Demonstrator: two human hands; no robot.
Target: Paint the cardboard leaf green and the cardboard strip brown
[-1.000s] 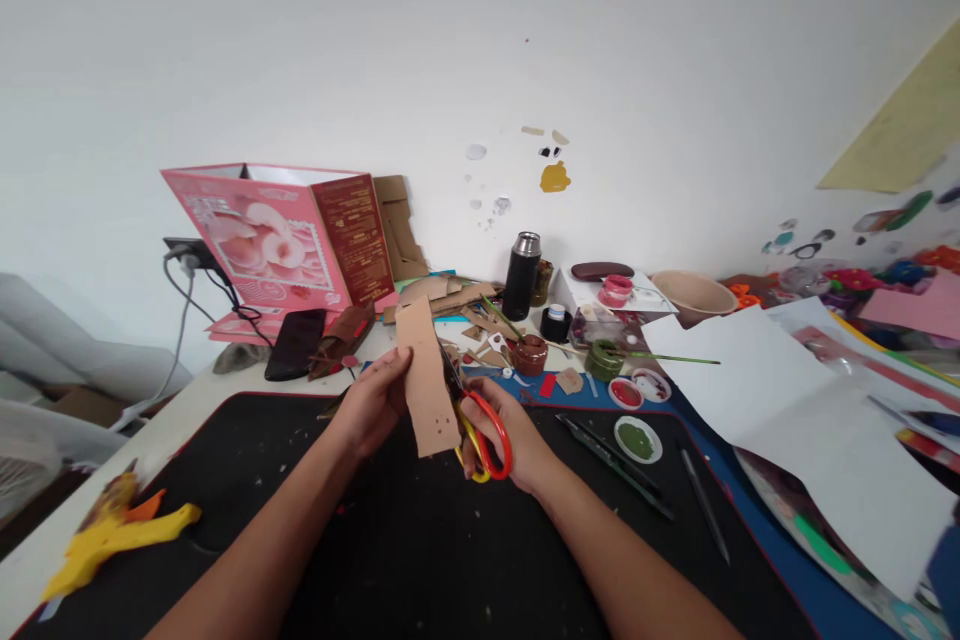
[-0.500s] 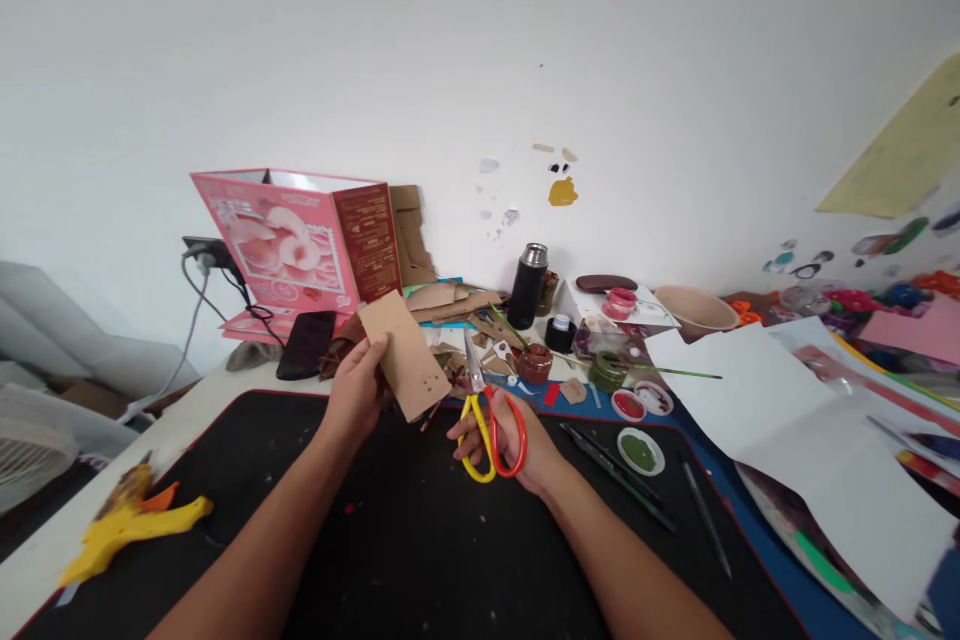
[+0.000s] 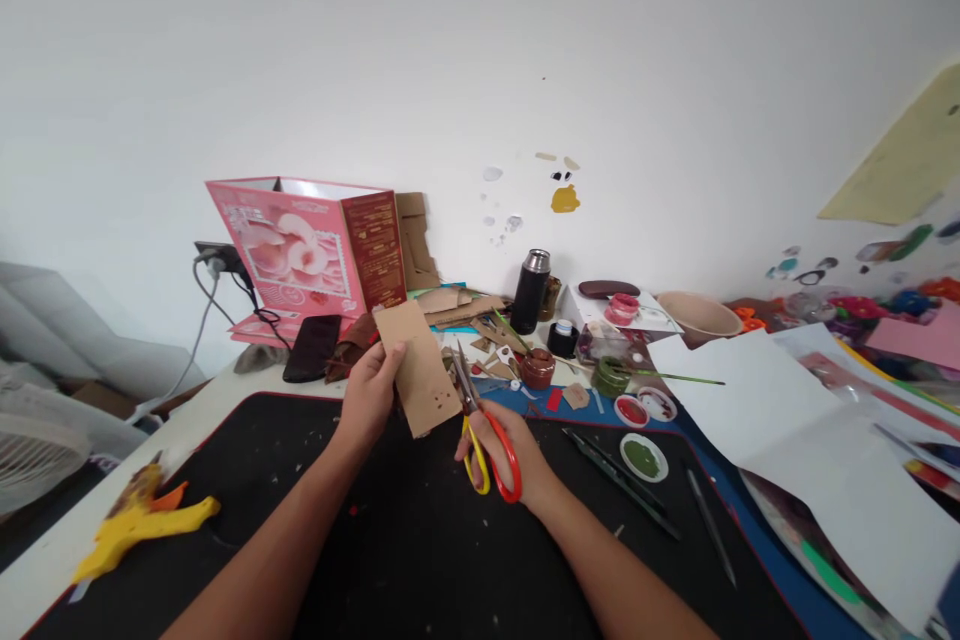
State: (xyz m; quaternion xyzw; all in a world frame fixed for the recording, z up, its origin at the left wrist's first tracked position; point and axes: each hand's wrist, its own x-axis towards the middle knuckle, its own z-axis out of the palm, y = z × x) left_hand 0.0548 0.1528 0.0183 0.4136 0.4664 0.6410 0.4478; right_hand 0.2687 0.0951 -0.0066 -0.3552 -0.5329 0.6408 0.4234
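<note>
A left hand (image 3: 373, 382) pinches cardboard (image 3: 418, 360) by its left edge at center frame, while the right hand (image 3: 517, 452) grips scissors (image 3: 471, 403) just to its right. The cardboard looks light, stiff but creasable — best held at an edge, clear of the blades (image 3: 465, 376).

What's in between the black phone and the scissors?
In the head view, the left hand gripping a brown cardboard piece, plus a reddish-brown item partly hidden behind them.
</note>
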